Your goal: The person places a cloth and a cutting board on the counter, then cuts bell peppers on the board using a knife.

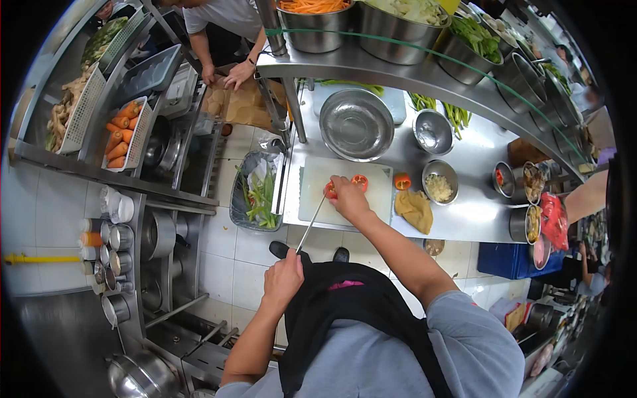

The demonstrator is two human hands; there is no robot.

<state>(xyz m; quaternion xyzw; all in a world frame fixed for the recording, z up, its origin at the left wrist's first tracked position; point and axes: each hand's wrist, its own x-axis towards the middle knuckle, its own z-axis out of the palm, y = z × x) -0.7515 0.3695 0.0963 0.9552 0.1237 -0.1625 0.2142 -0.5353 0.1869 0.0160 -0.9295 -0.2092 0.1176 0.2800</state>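
Note:
A knife is held in my left hand, which is closed round its handle off the table's front edge. The blade points up to a red pepper piece on the white cutting board. My right hand is closed on that piece, its fingertips bent over it. Just behind my right hand lies another cut red pepper piece. A third red piece sits right of the board, above a crumpled tan cloth.
A large steel bowl stands behind the board, and a bowl of chopped garlic to its right. A lined bin with green scraps is at the left. A steel shelf overhangs the back. Another person's hands touch cardboard at the upper left.

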